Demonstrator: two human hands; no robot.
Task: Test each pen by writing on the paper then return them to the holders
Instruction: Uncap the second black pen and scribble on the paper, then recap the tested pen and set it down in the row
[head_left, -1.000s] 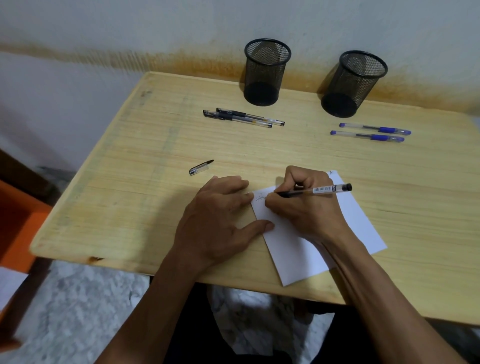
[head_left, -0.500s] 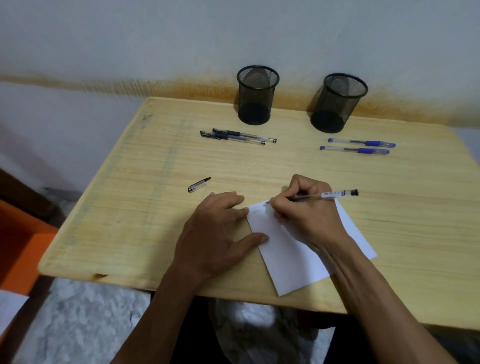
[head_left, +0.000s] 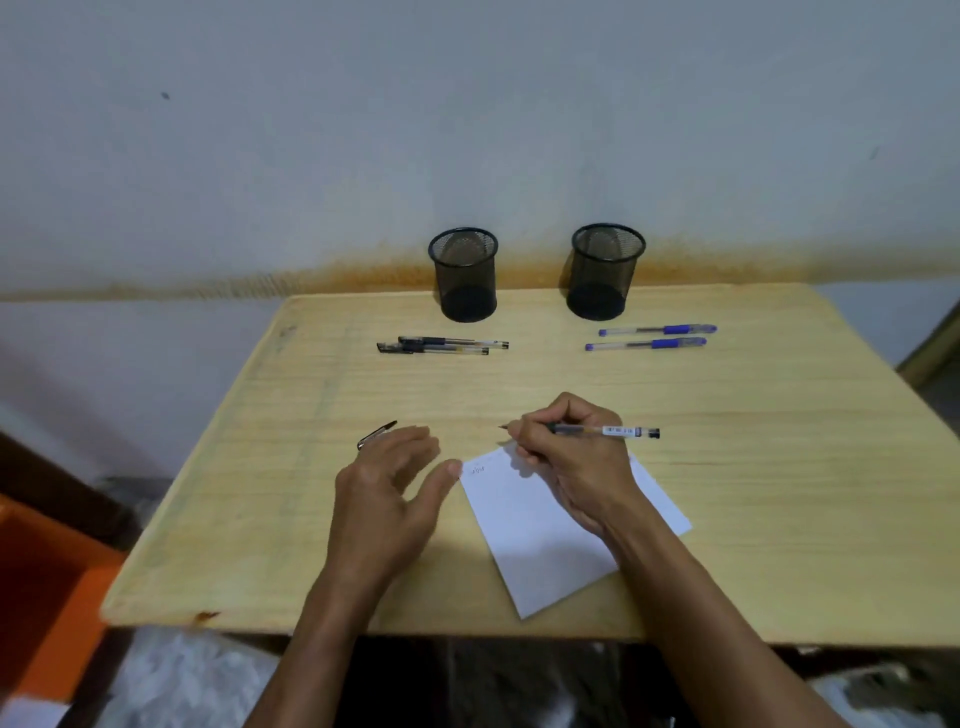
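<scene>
I see the right hand has lifted its pinched black pen off the paper; the scribble shows it works. The left hand, fingers loose, has released the paper and reaches toward the pen cap.

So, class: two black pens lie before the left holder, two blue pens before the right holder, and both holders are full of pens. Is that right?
Not quite: in the head view the left holder and right holder look empty. The black pens and blue pens lie as stated.
</scene>
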